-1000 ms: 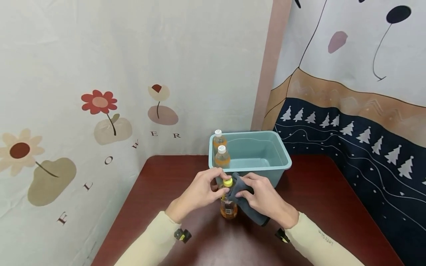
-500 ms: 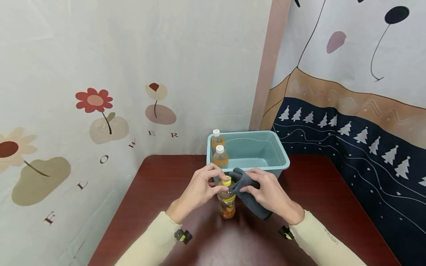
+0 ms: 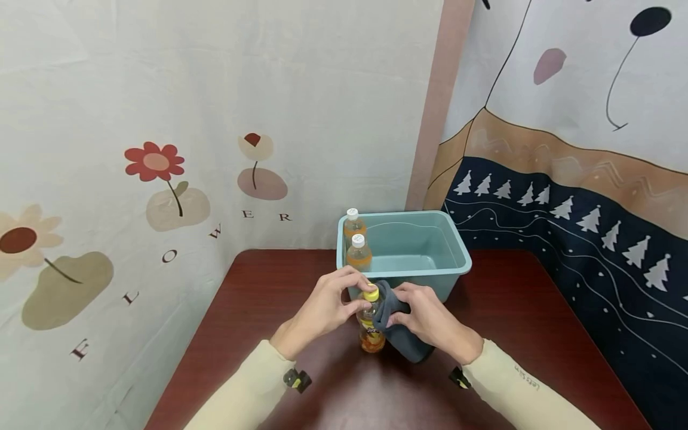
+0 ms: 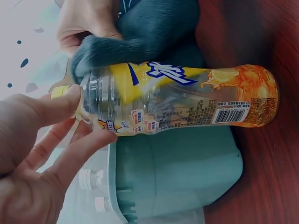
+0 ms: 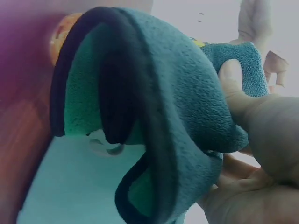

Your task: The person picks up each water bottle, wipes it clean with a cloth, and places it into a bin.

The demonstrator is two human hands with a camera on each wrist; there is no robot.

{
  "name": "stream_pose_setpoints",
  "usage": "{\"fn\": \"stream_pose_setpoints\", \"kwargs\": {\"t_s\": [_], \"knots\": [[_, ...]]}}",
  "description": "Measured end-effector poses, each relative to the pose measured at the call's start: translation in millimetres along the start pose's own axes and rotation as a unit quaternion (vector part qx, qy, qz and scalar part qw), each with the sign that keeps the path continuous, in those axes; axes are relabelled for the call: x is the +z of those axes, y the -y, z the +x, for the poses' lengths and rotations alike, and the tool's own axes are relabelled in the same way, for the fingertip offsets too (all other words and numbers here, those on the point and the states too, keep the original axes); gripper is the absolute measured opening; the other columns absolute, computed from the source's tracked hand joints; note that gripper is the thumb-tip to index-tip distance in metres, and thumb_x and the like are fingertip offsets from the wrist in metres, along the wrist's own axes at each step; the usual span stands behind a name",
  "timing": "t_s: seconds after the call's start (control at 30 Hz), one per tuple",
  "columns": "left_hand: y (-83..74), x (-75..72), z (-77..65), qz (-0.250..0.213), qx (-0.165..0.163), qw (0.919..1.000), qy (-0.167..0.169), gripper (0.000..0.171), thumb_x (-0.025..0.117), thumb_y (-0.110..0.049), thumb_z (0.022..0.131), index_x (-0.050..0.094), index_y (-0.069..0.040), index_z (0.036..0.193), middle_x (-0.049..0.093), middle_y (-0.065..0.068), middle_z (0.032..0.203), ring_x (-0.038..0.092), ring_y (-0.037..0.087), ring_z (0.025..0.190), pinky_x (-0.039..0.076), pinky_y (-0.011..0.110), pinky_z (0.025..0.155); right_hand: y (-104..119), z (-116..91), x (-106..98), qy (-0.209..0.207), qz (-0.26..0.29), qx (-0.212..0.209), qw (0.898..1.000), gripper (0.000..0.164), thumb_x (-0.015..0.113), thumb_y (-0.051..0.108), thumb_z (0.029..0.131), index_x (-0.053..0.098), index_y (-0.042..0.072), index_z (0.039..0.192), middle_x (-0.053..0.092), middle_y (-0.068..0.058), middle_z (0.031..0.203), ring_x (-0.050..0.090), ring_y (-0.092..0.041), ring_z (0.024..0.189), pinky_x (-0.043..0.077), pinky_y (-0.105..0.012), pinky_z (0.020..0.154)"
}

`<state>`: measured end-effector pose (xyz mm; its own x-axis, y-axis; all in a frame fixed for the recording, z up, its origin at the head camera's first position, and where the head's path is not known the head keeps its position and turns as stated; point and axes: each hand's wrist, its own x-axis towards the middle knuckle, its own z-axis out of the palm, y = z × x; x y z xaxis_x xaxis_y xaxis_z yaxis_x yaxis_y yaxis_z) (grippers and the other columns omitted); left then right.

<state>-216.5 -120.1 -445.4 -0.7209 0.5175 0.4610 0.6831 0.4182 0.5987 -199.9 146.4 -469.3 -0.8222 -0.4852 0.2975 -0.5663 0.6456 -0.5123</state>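
Note:
My left hand [image 3: 326, 303] pinches a clear plastic drink bottle [image 3: 372, 339] at its yellow cap [image 3: 371, 292] and neck. The bottle stands upright on the table, with a yellow label and orange fruit print near its base [image 4: 261, 95]. A dark grey-blue cloth [image 3: 408, 343] is gripped by my right hand [image 3: 429, 315], and its upper fold lies against the bottle's neck and shoulder. In the right wrist view the cloth [image 5: 187, 88] hangs in loose folds and hides most of the bottle.
Just behind the hands stands a light blue-green plastic basin [image 3: 462, 263]. Two white-capped bottles, the nearer one [image 3: 358, 255] and the farther one [image 3: 353, 226], stand at its left end. Under everything is a dark red-brown table [image 3: 269, 286], with printed curtains behind.
The bottle has turned about its upright axis: its barcode faced the head camera earlier, and now the printed yellow label does. The cloth has shifted slightly against the bottle's neck.

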Motion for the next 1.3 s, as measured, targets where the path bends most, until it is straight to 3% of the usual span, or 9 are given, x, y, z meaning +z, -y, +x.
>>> {"fn": "stream_pose_setpoints", "kwargs": {"t_s": [0.1, 0.2, 0.37, 0.47, 0.67, 0.77, 0.93, 1.1, 1.3], "knots": [[1.5, 0.2, -0.5, -0.004, 0.0, 1.0, 0.005, 0.027, 0.099, -0.005, 0.093, 0.084, -0.016, 0.112, 0.079, 0.001, 0.118, 0.081, 0.021, 0.117, 0.069, 0.032, 0.086, -8.7, -0.5, 13.1, 0.006, -0.019, -0.001, 1.0, 0.034, 0.103, 0.014, 0.089, 0.09, 0.009, 0.12, 0.086, -0.004, 0.111, 0.081, -0.015, 0.102, 0.068, -0.028, 0.084], [3.3, 0.4, -0.9, -0.01, 0.001, 0.9999, 0.008, 0.026, 0.098, -0.005, 0.094, 0.083, -0.016, 0.112, 0.078, 0.001, 0.119, 0.08, 0.021, 0.115, 0.07, 0.036, 0.077, -20.2, -1.4, 32.2, 0.037, -0.025, 0.001, 0.999, 0.029, 0.105, 0.015, 0.087, 0.091, 0.011, 0.112, 0.088, -0.001, 0.101, 0.08, -0.008, 0.093, 0.062, -0.023, 0.074], [4.8, 0.3, -0.8, -0.019, -0.002, 0.9997, 0.015, 0.025, 0.097, -0.005, 0.096, 0.082, -0.016, 0.114, 0.078, 0.002, 0.121, 0.079, 0.025, 0.108, 0.062, 0.024, 0.066, -40.0, -4.7, 61.4, 0.108, 0.02, 0.024, 0.994, 0.017, 0.099, 0.007, 0.093, 0.092, 0.01, 0.108, 0.09, 0.002, 0.094, 0.08, -0.001, 0.084, 0.057, -0.019, 0.067], [4.5, 0.8, -0.5, -0.021, -0.002, 0.9997, 0.015, 0.025, 0.097, -0.005, 0.096, 0.082, -0.016, 0.114, 0.078, 0.002, 0.121, 0.079, 0.026, 0.108, 0.059, 0.02, 0.066, -45.6, -6.3, 67.8, 0.118, 0.036, 0.036, 0.992, 0.018, 0.096, 0.003, 0.094, 0.092, 0.011, 0.11, 0.09, 0.005, 0.093, 0.08, 0.0, 0.085, 0.058, -0.019, 0.068], [5.1, 2.2, -0.9, -0.013, 0.0, 0.9999, 0.005, 0.026, 0.098, -0.005, 0.095, 0.083, -0.017, 0.113, 0.079, 0.001, 0.119, 0.08, 0.02, 0.113, 0.063, 0.022, 0.073, -36.5, -7.9, 55.3, 0.06, 0.019, 0.02, 0.998, 0.026, 0.1, 0.007, 0.09, 0.092, 0.011, 0.115, 0.089, 0.0, 0.102, 0.081, -0.006, 0.095, 0.062, -0.022, 0.075], [4.8, 2.2, -0.9, -0.014, 0.001, 0.9999, 0.0, 0.027, 0.099, -0.004, 0.094, 0.084, -0.016, 0.113, 0.08, 0.001, 0.119, 0.081, 0.021, 0.115, 0.066, 0.024, 0.081, -25.9, -6.9, 39.7, 0.022, -0.001, 0.009, 1.0, 0.032, 0.102, 0.011, 0.089, 0.091, 0.01, 0.119, 0.087, -0.002, 0.107, 0.082, -0.013, 0.101, 0.065, -0.025, 0.08], [3.8, 0.4, -0.8, -0.011, -0.003, 0.9999, -0.001, 0.028, 0.099, -0.005, 0.093, 0.086, -0.017, 0.114, 0.081, -0.001, 0.118, 0.082, 0.02, 0.117, 0.067, 0.026, 0.089, -5.4, -4.2, 9.3, -0.009, 0.0, 0.005, 1.0, 0.039, 0.102, 0.015, 0.091, 0.089, 0.009, 0.128, 0.086, -0.002, 0.115, 0.081, -0.014, 0.104, 0.067, -0.027, 0.084], [2.5, -2.6, 0.1, -0.005, -0.003, 1.0, -0.005, 0.029, 0.1, -0.007, 0.092, 0.089, -0.019, 0.116, 0.083, -0.001, 0.115, 0.081, 0.021, 0.106, 0.061, 0.023, 0.078, 10.8, 2.8, -8.3, -0.041, 0.009, -0.008, 0.999, 0.045, 0.101, 0.019, 0.091, 0.088, 0.009, 0.133, 0.085, -0.003, 0.121, 0.079, -0.013, 0.104, 0.068, -0.027, 0.085], [2.6, -3.3, -1.4, 0.003, -0.01, 0.9999, -0.001, 0.028, 0.099, -0.009, 0.094, 0.09, -0.02, 0.119, 0.083, -0.002, 0.113, 0.066, 0.014, 0.084, 0.054, 0.021, 0.067, 18.8, 8.5, -10.2, -0.045, 0.015, -0.005, 0.999, 0.044, 0.101, 0.022, 0.091, 0.089, 0.007, 0.13, 0.082, -0.006, 0.123, 0.079, -0.017, 0.105, 0.07, -0.031, 0.09]]}}
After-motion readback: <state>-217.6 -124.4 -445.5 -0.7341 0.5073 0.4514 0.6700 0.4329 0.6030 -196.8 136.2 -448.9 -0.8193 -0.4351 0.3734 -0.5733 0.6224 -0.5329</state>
